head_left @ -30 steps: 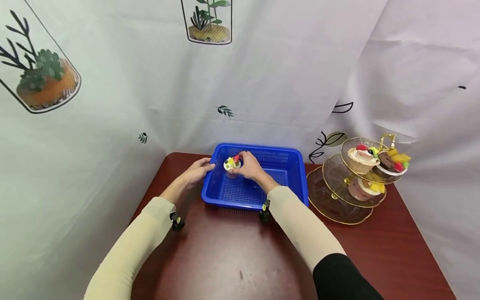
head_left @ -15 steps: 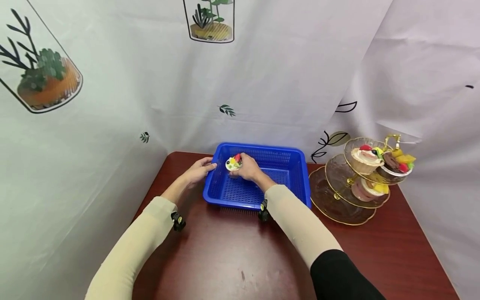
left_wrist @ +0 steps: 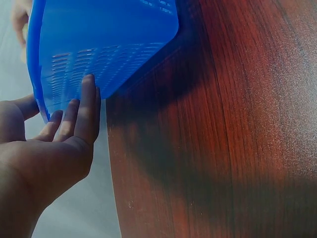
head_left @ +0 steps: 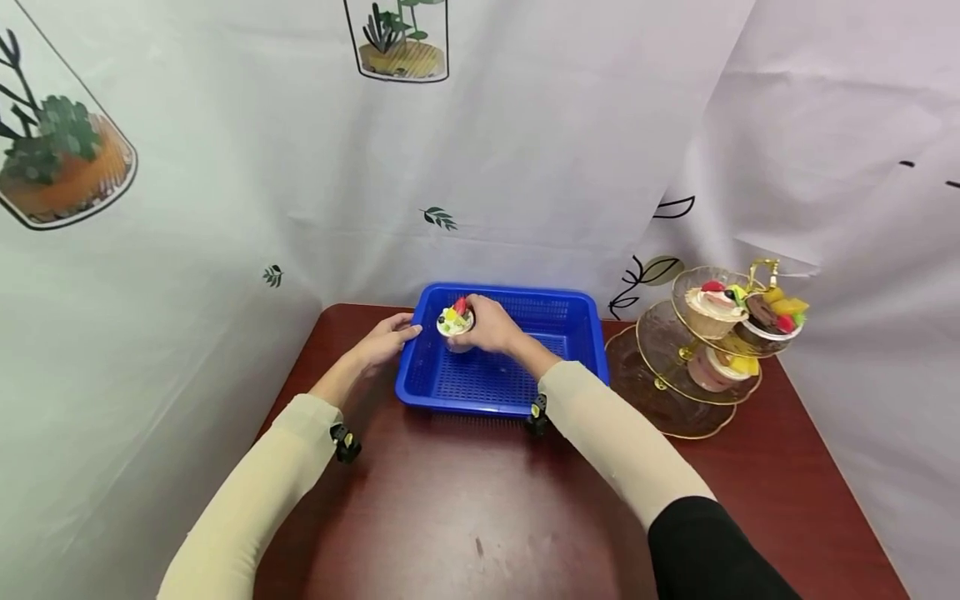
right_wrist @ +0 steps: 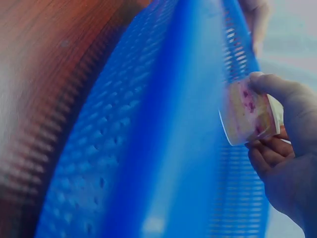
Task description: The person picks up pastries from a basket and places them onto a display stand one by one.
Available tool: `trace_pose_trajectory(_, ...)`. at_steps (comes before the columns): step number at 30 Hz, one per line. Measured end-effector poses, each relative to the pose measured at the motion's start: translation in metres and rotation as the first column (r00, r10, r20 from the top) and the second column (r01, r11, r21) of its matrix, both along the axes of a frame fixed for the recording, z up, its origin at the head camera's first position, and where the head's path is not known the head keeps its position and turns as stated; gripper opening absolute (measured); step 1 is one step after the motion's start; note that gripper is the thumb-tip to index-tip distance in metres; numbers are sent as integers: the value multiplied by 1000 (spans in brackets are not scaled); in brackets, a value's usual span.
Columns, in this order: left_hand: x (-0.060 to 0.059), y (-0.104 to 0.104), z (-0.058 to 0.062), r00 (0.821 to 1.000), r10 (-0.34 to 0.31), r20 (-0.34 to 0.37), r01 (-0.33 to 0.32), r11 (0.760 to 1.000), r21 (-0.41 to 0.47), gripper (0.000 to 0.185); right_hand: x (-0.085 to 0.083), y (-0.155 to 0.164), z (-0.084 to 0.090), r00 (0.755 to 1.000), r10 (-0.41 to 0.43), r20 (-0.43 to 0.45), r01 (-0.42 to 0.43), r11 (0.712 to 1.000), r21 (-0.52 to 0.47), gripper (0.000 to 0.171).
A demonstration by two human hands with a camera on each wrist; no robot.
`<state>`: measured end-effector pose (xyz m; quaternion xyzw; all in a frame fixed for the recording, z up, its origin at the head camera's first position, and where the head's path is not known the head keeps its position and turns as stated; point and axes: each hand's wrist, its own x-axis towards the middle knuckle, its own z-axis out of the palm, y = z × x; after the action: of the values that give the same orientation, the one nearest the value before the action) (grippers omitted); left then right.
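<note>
My right hand (head_left: 486, 325) grips a small cupcake (head_left: 455, 320) with white cream and fruit on top, held above the left part of a blue plastic basket (head_left: 525, 387). In the right wrist view the fingers (right_wrist: 270, 156) curl round the cupcake's cup (right_wrist: 245, 114) over the basket's mesh floor (right_wrist: 163, 163). My left hand (head_left: 384, 340) rests with straight fingers against the basket's left outer wall (left_wrist: 99, 64); the left wrist view shows its fingertips (left_wrist: 89, 94) touching the blue wall.
A three-tier glass and gold stand (head_left: 701, 354) with several cupcakes stands at the right on the dark red wooden table (head_left: 480, 517). A white printed curtain (head_left: 525, 167) closes off the back and sides. Bare table lies in front of the basket.
My right hand has lifted the cupcake a little higher over the basket. The left hand stays on the basket's left wall.
</note>
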<state>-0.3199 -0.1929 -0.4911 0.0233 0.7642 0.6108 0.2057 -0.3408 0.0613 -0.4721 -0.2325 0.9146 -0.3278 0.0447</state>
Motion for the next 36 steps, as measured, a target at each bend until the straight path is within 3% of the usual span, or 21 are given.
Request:
trace_pose_trajectory(9,1,-1,1,1000,15,19,-15,1000,7,55,31,17,39,993,61,-104,-65,997,-38,71)
trace_pose_trajectory(15,2,-2,0,1000,17,-9,-17,1000,22,53,64,34,53,993,22,-114,-40,987,-154,75)
trace_pose_trajectory(26,2,-3,0,1000,6,-16,-5,999,48,52,114,80,51,975,-143,-168,92,955,-283,77)
trace_pose_trajectory(36,3,-2,-2,1000,7,-15,-6,999,49,52,147,117,44,930,-301,-213,200,897,-393,78)
